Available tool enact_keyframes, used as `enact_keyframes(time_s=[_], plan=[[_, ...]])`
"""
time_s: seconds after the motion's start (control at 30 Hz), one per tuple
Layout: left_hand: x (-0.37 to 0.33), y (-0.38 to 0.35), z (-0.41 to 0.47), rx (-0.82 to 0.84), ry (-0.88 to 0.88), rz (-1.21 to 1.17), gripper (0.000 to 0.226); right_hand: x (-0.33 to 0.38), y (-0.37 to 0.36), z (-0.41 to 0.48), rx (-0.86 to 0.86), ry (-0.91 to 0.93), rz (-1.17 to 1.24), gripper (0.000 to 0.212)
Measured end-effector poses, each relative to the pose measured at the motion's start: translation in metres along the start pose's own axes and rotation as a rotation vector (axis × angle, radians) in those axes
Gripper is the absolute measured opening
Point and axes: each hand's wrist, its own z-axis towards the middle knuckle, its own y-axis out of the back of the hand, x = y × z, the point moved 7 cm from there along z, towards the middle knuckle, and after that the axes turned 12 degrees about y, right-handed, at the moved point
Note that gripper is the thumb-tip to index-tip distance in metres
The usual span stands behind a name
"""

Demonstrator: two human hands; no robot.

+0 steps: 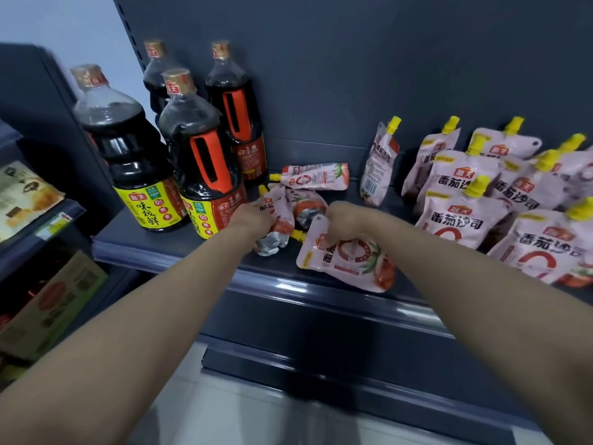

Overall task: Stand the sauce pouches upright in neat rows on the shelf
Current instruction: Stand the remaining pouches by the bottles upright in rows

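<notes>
Pink tomato-sauce pouches with yellow caps are on a dark grey shelf (167, 248). My left hand (248, 216) grips a crumpled pouch (276, 226) lying in the middle. My right hand (345, 220) holds the top of another pouch (349, 261), which leans near the shelf's front edge. A third pouch (314, 176) lies flat on its side behind them, and a fourth (308, 207) lies between my hands. One pouch (378, 162) stands alone against the back panel. Several pouches (465, 216) stand upright in rows at the right.
Several tall dark soy sauce bottles (199, 162) with orange handles stand at the left of the shelf, close to my left hand. A neighbouring shelf unit at far left holds boxed goods (51, 303). A lower shelf edge (353, 380) juts out below.
</notes>
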Motion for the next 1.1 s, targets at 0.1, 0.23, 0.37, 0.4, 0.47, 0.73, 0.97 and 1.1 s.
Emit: enact_keyframes(time_s=[0.1,0.23,0.37,0.4,0.47,0.73,0.97,1.1], plan=[[0.002,-0.002,0.009,0.01,-0.014,-0.07,0.043,-0.003,0.018,-0.01,-0.031,-0.001,-0.025,0.03],[0.001,-0.018,0.017,0.144,0.01,-0.188,0.047,0.005,0.046,-0.026,-0.069,0.006,-0.213,0.019],[0.0,-0.028,0.01,0.235,0.07,-0.295,0.042,0.009,0.07,-0.044,-0.151,-0.023,-0.298,0.025],[0.002,-0.031,0.008,0.267,0.101,-0.325,0.042,0.009,0.075,-0.05,-0.177,-0.042,-0.287,0.028],[0.005,-0.033,0.006,0.289,0.148,-0.33,0.042,0.008,0.084,-0.059,-0.231,-0.088,-0.245,0.03],[0.012,-0.039,0.008,0.316,0.239,-0.318,0.054,-0.015,0.103,-0.077,-0.475,-0.242,-0.213,0.022],[0.005,-0.045,0.011,0.374,0.217,-0.373,0.024,-0.037,0.099,-0.091,-0.488,-0.385,-0.301,0.008],[0.001,-0.047,0.027,0.369,0.221,-0.446,0.011,-0.042,0.096,-0.095,-0.471,-0.414,-0.294,0.016]])
